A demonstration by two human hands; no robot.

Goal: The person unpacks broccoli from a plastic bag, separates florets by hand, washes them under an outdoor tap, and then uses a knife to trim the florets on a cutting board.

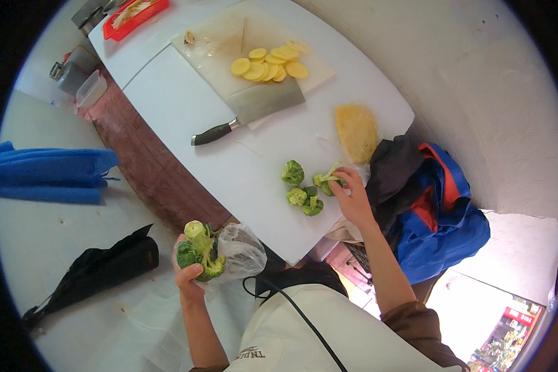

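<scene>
My left hand (189, 274) holds a head of broccoli (199, 253), its cut stem pointing up, together with a clear plastic bag (242, 251). On the white table (242, 172), the fingers of my right hand (351, 193) are closed on a broccoli floret (323, 179). Several loose florets (293, 172) lie just left of it. Farther up, a cleaver (267, 102) with a black handle rests partly on a translucent cutting board (214, 60), its blade beside a pile of yellow round slices (269, 65).
A yellow-brown, flat piece (357, 132) lies at the table's right side, near a blue, red and dark cloth item (432, 214). A red basket (137, 18) stands at the far left corner. Blue cloth (56, 172) and a black umbrella-like item (107, 265) are at left.
</scene>
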